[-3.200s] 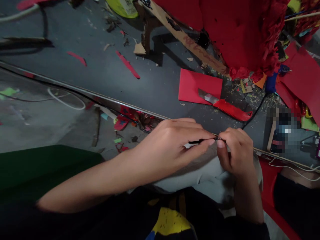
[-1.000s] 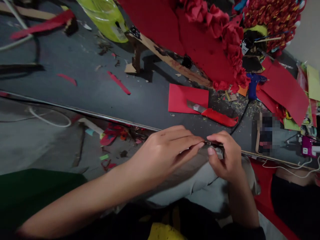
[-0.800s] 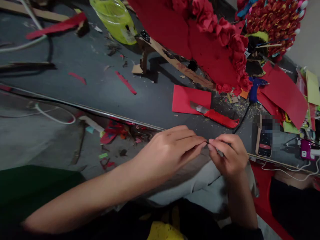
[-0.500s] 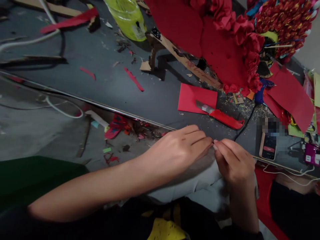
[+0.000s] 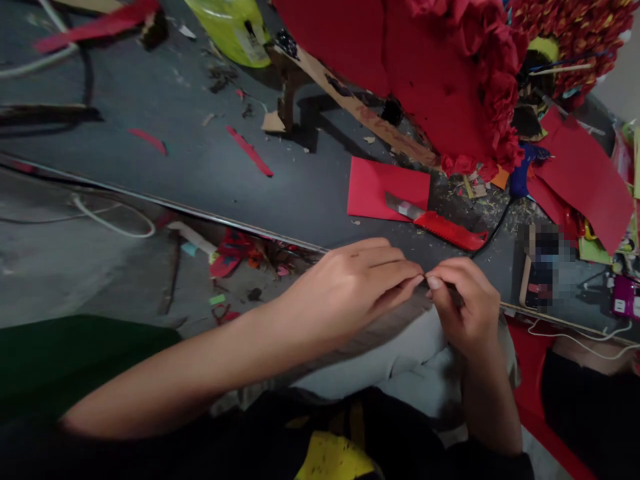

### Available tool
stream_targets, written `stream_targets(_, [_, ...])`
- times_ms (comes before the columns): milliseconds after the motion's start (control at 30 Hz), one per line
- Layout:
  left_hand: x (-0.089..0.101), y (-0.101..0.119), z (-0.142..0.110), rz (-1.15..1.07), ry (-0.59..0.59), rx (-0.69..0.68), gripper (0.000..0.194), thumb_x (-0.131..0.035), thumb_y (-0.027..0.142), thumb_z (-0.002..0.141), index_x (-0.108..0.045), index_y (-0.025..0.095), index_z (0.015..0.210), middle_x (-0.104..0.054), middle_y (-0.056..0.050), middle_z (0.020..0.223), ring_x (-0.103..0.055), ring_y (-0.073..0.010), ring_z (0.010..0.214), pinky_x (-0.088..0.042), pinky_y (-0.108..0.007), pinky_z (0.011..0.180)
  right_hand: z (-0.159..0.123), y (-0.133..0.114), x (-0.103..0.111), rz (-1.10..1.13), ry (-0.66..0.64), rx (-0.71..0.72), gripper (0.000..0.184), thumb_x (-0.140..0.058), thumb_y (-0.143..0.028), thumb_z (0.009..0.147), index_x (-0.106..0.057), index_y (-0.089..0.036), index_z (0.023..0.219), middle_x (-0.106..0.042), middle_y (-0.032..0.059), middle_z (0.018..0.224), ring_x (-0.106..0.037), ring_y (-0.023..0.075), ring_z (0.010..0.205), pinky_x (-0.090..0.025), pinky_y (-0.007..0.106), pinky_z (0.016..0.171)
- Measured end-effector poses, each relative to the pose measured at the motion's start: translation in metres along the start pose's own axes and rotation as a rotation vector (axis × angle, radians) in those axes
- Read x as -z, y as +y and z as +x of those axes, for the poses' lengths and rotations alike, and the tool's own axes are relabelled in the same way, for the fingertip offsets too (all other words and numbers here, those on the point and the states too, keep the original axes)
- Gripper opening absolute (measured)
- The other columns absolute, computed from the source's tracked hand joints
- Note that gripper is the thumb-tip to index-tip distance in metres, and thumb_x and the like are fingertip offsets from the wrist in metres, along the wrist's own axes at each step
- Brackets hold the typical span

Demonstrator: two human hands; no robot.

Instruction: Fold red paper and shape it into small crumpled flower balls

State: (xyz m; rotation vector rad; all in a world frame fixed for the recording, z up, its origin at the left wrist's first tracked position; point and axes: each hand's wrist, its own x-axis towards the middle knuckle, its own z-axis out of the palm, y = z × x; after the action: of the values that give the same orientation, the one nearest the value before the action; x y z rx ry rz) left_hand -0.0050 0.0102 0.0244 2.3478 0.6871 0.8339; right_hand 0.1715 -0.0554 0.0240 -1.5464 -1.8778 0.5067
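My left hand point(image 5: 367, 280) and my right hand point(image 5: 466, 300) meet fingertip to fingertip over my lap, just off the table's front edge. Both are closed in a pinch. A tiny dark bit shows between the fingertips, too small to name. On the table just beyond them, a utility knife point(image 5: 450, 230) with a red handle rests its blade on a folded red paper point(image 5: 367, 187). Behind that stands a large red panel point(image 5: 425, 87) edged with crumpled red paper flowers point(image 5: 505, 87).
A yellow-green container point(image 5: 235, 33), red paper strips point(image 5: 250, 151) and scraps lie on the grey table point(image 5: 200, 173). At right are a blue glue gun point(image 5: 523, 170), red sheets point(image 5: 593, 180) and a partly blurred phone point(image 5: 537, 280). Another person's dark sleeve point(image 5: 585, 400) shows at lower right.
The view has shifted slightly, so the table's things sit a little further left and up. My fingertips stay together, with the right thumb now more in sight.
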Motion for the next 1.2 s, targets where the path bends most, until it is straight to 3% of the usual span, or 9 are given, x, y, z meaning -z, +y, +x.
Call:
stream_targets(167, [-0.002,-0.001,0.004,0.038,-0.006,-0.002,0.026,-0.041,0.02,0.096,-0.062,0.014,0.081,-0.064,-0.001,0.073,-0.054,-0.0123,0.066,-0.043,-0.024,0.066,0.001,0.004,-0.001,0.221,-0.043,-0.142,0.01,-0.048,-0.021,0.09,-0.057,-0.021,0.084,-0.057,0.0007,0.083,-0.058,0.01,0.068,-0.047,0.023,0.06])
stream_targets(467, [-0.01,-0.009,0.005,0.033,0.037,-0.032,0.017,-0.047,0.02,0.094,-0.062,0.014,0.088,-0.066,-0.001,0.077,-0.057,-0.012,0.069,-0.045,-0.023,0.068,0.001,0.011,-0.004,0.419,0.013,-0.225,0.011,-0.044,-0.025,0.092,-0.05,-0.021,0.084,-0.049,-0.0016,0.085,-0.048,0.0052,0.058,-0.039,0.02,0.051])
stream_targets(700, [-0.01,-0.006,0.01,-0.045,0.062,-0.064,0.016,-0.048,0.018,0.094,-0.063,0.012,0.088,-0.064,-0.002,0.074,-0.055,-0.01,0.066,-0.045,-0.02,0.066,-0.001,0.019,-0.005,0.451,0.169,-0.206,0.022,-0.036,-0.027,0.092,-0.041,-0.021,0.072,-0.042,-0.003,0.07,-0.041,0.0096,0.06,-0.035,0.024,0.056])
stream_targets(933, [-0.011,-0.002,0.012,-0.103,0.053,-0.056,0.02,-0.047,0.022,0.095,-0.064,0.014,0.088,-0.065,0.0,0.073,-0.057,-0.0098,0.066,-0.046,-0.02,0.065,0.004,0.016,0.004,0.298,0.247,-0.157,0.028,-0.047,-0.025,0.09,-0.049,-0.019,0.063,-0.05,-0.0028,0.063,-0.048,0.0095,0.06,-0.039,0.024,0.058])
stream_targets(1067, [-0.01,-0.002,0.014,-0.108,0.088,-0.067,0.02,-0.047,0.023,0.095,-0.063,0.014,0.087,-0.067,0.0,0.075,-0.058,-0.0096,0.067,-0.046,-0.02,0.067,0.005,0.019,0.003,0.239,0.343,-0.133,0.007,-0.058,-0.022,0.085,-0.063,-0.02,0.08,-0.063,0.0015,0.083,-0.058,0.012,0.077,-0.046,0.026,0.069])
stream_targets(1200, [-0.012,-0.003,0.014,-0.074,0.103,-0.066,0.019,-0.048,0.022,0.094,-0.063,0.014,0.087,-0.067,0.0,0.076,-0.059,-0.0104,0.069,-0.046,-0.021,0.07,0.003,0.021,0.005,0.199,0.43,-0.147,0.024,-0.058,-0.021,0.084,-0.062,-0.023,0.107,-0.063,0.0051,0.102,-0.06,0.0126,0.081,-0.05,0.027,0.071])
